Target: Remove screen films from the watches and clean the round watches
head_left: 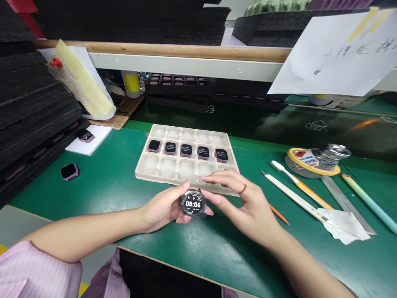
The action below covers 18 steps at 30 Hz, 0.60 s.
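A round smartwatch (192,203) with a lit face reading 08:06 rests in my left hand (167,205), thumb at its upper edge and fingers beneath. My right hand (245,203) is beside it, fingers spread, the thumb tip close to the watch's right side; whether it touches I cannot tell. Behind both hands lies a cream compartment tray (147,165). Its middle row carries several square purple-cased watches (186,150), most with text on their screens. My right fingers cover part of the tray's front right corner.
Left on the green table are a square watch (70,171) and another watch (85,135) on white paper. At right lie a toothbrush (299,182), a long white-handled tool (291,196), a steel ruler (347,203), an orange stick (279,214) and a tape roll (310,163). A shelf (186,64) overhangs the back.
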Available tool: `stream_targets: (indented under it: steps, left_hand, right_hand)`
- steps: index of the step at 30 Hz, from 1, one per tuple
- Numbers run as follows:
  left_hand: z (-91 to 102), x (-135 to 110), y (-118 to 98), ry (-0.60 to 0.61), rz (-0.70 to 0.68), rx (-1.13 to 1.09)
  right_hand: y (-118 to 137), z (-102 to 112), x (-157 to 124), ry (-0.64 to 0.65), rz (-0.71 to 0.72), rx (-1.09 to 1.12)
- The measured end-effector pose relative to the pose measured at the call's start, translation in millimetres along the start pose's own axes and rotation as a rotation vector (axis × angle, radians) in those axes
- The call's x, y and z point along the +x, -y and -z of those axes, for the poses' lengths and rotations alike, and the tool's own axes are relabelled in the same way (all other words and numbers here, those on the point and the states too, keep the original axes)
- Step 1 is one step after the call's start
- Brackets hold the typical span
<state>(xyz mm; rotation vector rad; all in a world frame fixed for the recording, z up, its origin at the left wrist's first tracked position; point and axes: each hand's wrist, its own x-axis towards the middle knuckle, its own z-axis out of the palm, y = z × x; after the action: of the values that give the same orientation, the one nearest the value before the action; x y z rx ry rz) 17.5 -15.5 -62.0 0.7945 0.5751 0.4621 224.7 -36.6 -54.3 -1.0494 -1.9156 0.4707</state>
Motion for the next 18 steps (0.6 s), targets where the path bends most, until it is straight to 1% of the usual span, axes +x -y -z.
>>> stream_targets:
  steps: [2,4,6,9,12,13,15,18]
  left_hand:
    - [-2.0,0.0,-0.3,0.013,-0.005,-0.008]
    - [-3.6,-0.1,-1.0,0.029,-0.007,-0.024]
    - [-4.1,-0.1,-1.5,0.058,-0.005,-0.040]
    - [-2.7,0.1,-1.0,0.118,-0.019,-0.032]
    - [-1.1,0.2,0.4,0.149,-0.036,-0.021]
    - [-1.0,0.1,0.6,0.148,-0.035,-0.029]
    - [-1.1,0.0,0.1,0.145,-0.032,-0.069]
    - [-1.2,-0.3,-3.1,0.139,-0.024,-0.158]
  right_hand:
    - [11.9,-11.7,-3.1,-0.016,0.030,0.077]
    - [18.0,-18.8,-5.4,-0.082,0.001,0.159]
    - [19.6,-21.6,-6.2,-0.131,-0.100,0.261]
    - [18.8,-20.5,-4.7,-0.157,-0.285,0.396]
    - [20.4,-15.4,-2.1,-0.151,-0.351,0.396]
    - [21.9,-13.1,-1.5,-0.135,-0.346,0.373]
    - [25.7,-7.7,-0.9,-0.093,-0.290,0.330]
    - [29.5,1.0,-1.2,-0.031,-0.159,0.394]
